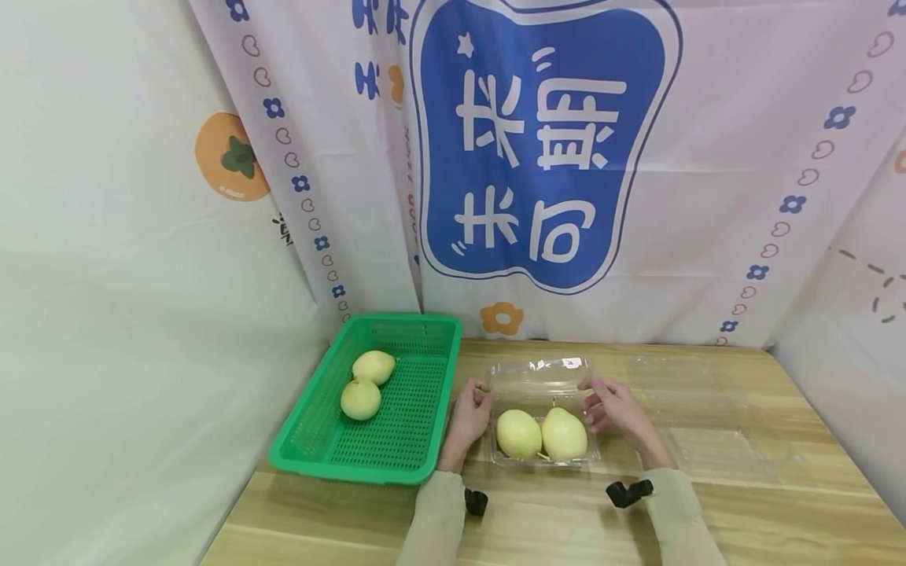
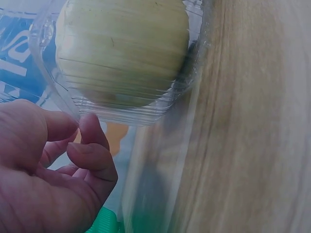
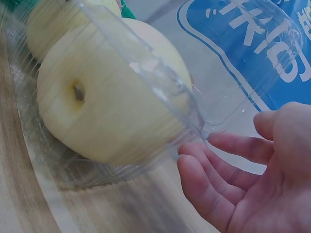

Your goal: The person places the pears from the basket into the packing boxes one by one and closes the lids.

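Note:
A clear plastic clamshell box (image 1: 504, 462) stands on the table with its lid (image 1: 538, 376) raised at the back. Two pale yellow pears, one on the left (image 1: 518, 434) and one on the right (image 1: 564, 435), lie side by side in its base. At the box's left side, my left hand (image 1: 470, 412) pinches the plastic edge between thumb and forefinger, as the left wrist view shows. My right hand (image 1: 617, 410) is at the right side. Its fingertips (image 3: 190, 148) are right at the box's corner, with the thumb held apart from them.
A green basket (image 1: 283, 452) on the left holds two more pears (image 1: 373, 367). More clear plastic boxes (image 1: 711, 444) lie on the table at the right. A printed cloth (image 1: 708, 259) hangs behind the wooden table (image 1: 552, 519).

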A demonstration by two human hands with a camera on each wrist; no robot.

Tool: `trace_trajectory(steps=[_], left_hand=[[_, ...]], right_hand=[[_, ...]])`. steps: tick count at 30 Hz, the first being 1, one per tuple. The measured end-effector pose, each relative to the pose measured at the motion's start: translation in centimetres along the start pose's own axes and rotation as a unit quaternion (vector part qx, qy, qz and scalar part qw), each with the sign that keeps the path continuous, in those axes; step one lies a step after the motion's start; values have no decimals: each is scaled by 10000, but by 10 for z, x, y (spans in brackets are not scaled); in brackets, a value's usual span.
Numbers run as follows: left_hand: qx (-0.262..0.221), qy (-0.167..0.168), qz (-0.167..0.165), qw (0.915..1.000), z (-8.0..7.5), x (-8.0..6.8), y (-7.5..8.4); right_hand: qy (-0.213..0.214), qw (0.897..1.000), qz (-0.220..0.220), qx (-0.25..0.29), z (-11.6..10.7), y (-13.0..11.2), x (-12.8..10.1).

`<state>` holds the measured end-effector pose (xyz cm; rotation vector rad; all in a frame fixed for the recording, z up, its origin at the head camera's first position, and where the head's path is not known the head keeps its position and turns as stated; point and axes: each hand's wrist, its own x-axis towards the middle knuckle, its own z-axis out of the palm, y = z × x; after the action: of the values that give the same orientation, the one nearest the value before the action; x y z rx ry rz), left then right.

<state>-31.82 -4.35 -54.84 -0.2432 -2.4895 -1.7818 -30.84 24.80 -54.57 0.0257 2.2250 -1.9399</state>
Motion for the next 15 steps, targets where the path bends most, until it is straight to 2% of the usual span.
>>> trace_trajectory(steps=[3,15], left_hand=[[3,14,9,10000,0,0,1],[-254,30,-39,9997,0,0,0]], right_hand=[[56,9999,105,114,1,0,0],[-47,10000,8,52,-1,-2,-3]])
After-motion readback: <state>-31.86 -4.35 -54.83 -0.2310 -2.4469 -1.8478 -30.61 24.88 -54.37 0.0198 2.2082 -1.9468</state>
